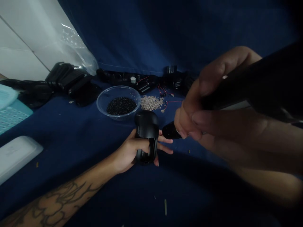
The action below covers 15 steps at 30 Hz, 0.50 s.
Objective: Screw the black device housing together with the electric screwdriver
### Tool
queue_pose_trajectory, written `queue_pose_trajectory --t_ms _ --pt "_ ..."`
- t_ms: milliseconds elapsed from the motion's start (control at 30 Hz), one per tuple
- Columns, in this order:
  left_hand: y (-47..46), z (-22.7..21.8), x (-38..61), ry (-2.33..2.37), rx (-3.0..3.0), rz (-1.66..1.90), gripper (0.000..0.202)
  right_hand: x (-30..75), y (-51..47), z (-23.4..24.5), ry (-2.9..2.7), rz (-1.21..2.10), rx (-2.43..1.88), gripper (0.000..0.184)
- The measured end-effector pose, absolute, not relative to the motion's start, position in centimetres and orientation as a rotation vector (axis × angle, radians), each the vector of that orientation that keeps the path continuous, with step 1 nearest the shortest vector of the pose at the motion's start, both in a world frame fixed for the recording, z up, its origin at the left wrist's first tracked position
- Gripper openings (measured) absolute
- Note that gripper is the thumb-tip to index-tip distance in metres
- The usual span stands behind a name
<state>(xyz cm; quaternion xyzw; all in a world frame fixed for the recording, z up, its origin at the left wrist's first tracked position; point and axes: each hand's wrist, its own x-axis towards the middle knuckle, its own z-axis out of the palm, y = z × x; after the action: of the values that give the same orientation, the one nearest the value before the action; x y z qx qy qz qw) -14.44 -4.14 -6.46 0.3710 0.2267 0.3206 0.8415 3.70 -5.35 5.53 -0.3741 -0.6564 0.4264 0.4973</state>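
My left hand (pixel 125 154) is closed around a black plastic housing (pixel 146 124) with a rounded top and an open lower side. Its other fingers stretch out past the housing on the right. In my right hand (pixel 194 113) is a black power screwdriver (pixel 255 82), large and dark in the foreground. The screwdriver's nose (pixel 171 130) points left at the housing's right side, close to my left fingertips. Whether its bit touches the housing I cannot tell. Behind the housing stands a clear plastic bowl (pixel 99 110) holding small black screws (pixel 121 105). Beside it lies a heap of silver screws (pixel 151 102).
Black plastic parts (pixel 71 82) are piled at the back left, with more along the back among thin red wires (pixel 174 101). A turquoise basket (pixel 14 115) and a white plastic case (pixel 17 154) stand at the left. Small scraps (pixel 165 207) lie on the blue cloth (pixel 113 201).
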Motion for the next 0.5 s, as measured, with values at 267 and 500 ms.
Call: queue_pose_trajectory --t_ms 267,500 --pt "-4.3 -6.2 -14.4 0.473 0.74 0.691 0.045 3.5 -5.9 5.6 -1.523 1.038 -0.919 0.027" --pt "-4.3 -6.1 -14.3 0.479 0.74 0.689 0.045 4.1 -4.7 4.9 -1.661 1.137 -0.73 0.024"
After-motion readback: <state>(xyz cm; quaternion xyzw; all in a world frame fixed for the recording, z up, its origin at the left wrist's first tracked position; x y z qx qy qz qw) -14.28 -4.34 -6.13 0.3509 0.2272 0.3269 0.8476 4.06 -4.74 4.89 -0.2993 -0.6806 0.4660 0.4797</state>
